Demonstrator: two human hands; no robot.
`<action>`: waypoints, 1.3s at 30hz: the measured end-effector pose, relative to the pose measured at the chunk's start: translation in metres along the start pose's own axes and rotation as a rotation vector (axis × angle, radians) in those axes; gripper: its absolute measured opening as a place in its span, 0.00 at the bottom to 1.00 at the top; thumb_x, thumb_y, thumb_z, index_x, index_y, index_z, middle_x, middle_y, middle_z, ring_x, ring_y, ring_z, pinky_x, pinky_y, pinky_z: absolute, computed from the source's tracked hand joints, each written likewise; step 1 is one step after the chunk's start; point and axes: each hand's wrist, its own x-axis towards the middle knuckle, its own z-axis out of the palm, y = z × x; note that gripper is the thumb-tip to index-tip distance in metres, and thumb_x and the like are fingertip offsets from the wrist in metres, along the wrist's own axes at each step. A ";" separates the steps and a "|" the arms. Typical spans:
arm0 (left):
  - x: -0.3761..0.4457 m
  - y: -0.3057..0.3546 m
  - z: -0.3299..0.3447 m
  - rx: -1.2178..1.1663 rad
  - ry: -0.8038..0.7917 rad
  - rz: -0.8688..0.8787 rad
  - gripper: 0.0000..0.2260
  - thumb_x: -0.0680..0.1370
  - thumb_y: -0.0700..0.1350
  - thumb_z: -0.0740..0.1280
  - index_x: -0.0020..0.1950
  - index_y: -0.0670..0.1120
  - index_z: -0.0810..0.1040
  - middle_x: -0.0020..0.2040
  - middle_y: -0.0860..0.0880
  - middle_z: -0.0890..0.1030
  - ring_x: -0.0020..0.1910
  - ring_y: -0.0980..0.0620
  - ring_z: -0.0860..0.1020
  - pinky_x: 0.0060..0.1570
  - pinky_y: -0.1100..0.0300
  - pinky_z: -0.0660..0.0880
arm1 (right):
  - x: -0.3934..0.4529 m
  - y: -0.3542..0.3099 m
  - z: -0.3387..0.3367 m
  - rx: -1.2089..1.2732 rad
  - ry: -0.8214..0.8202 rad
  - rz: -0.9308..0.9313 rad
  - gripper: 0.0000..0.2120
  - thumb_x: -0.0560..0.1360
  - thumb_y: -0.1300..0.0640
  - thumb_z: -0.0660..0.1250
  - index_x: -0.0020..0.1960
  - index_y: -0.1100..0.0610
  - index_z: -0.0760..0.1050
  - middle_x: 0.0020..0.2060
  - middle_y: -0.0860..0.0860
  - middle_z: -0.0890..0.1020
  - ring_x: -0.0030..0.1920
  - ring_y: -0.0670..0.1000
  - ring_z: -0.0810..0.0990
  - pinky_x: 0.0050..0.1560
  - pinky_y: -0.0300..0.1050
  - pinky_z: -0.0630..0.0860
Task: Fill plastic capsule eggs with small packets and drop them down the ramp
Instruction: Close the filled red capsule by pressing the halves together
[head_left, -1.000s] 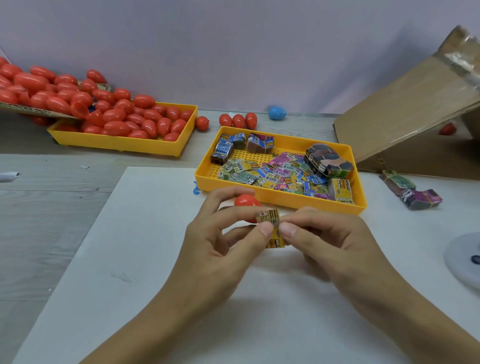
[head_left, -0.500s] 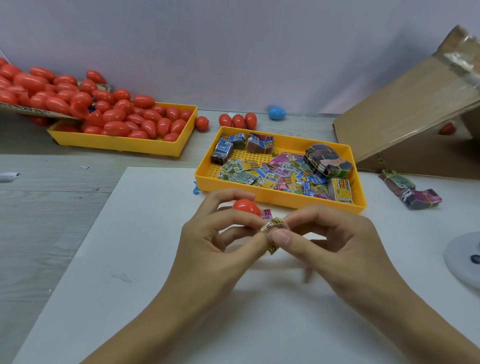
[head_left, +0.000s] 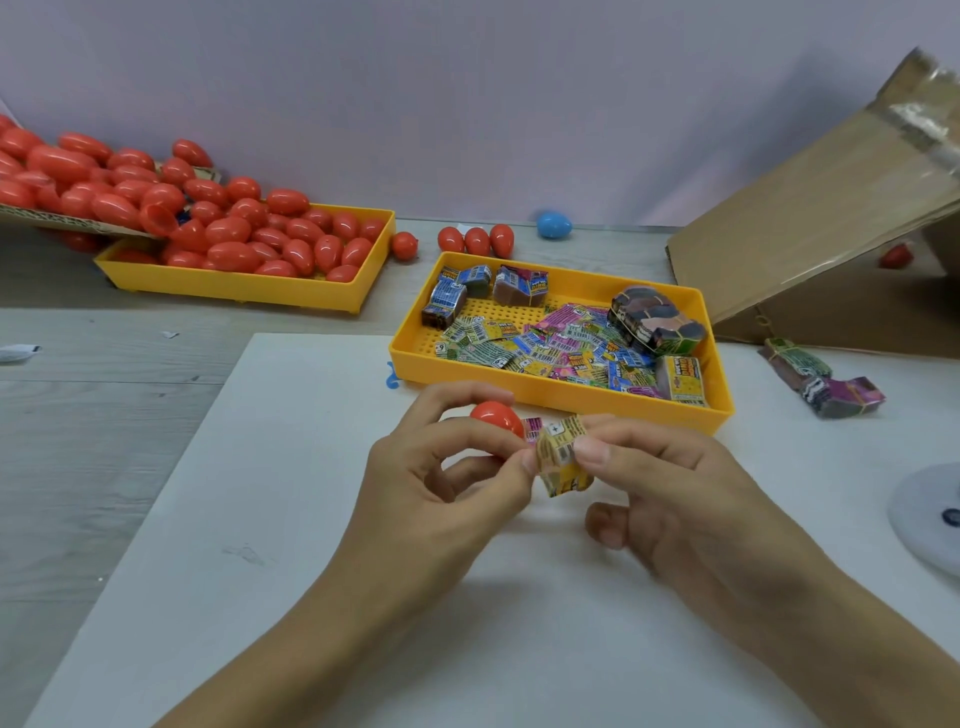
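Packets of bright printed paper are what both hands are busy with: a small yellow packet (head_left: 560, 453), folded and bent, is pinched between the thumb and forefinger of the left hand (head_left: 441, 488) and the fingertips of the right hand (head_left: 670, 499), held above the white sheet (head_left: 260, 519) just in front of the near yellow tray (head_left: 561, 392). A pink packet (head_left: 531, 429) shows just behind it, touching it. The left hand also grips a red capsule egg (head_left: 496, 417) — curled fingers wrap round it, so only its rounded top shows, and whether it is a whole egg or one half cannot be told. The near tray holds loose packets (head_left: 550, 348) spread over its perforated floor and several banded bundles (head_left: 657, 319) along its back and right side. Two more bundles (head_left: 821, 379) lie on the sheet to the right of the tray. Behind them the cardboard ramp (head_left: 810, 208) slopes up to the right. At the back left a second yellow tray (head_left: 244, 288) is heaped with red eggs (head_left: 234, 234), and a few red eggs (head_left: 475, 240) and a blue egg (head_left: 554, 224) lie loose on the grey table (head_left: 104, 415) — near the wall.
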 end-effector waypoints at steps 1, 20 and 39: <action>-0.001 0.000 0.000 0.018 0.002 0.025 0.02 0.69 0.40 0.75 0.37 0.44 0.83 0.57 0.46 0.78 0.52 0.57 0.81 0.46 0.65 0.79 | 0.000 0.000 0.000 0.000 -0.022 0.010 0.09 0.66 0.54 0.75 0.42 0.59 0.85 0.43 0.51 0.83 0.38 0.44 0.77 0.29 0.38 0.70; -0.003 0.001 0.004 0.089 -0.069 0.181 0.05 0.72 0.37 0.74 0.45 0.45 0.84 0.60 0.43 0.76 0.59 0.46 0.81 0.53 0.59 0.79 | 0.002 0.006 0.001 0.357 -0.081 0.130 0.28 0.56 0.48 0.85 0.53 0.56 0.82 0.50 0.56 0.76 0.48 0.50 0.77 0.40 0.46 0.72; -0.002 0.002 -0.006 0.669 0.069 0.476 0.02 0.69 0.37 0.74 0.40 0.40 0.83 0.58 0.42 0.75 0.57 0.53 0.75 0.53 0.68 0.73 | -0.009 0.000 -0.008 -0.812 0.191 -0.826 0.17 0.71 0.47 0.74 0.59 0.41 0.78 0.62 0.49 0.73 0.59 0.54 0.77 0.45 0.44 0.75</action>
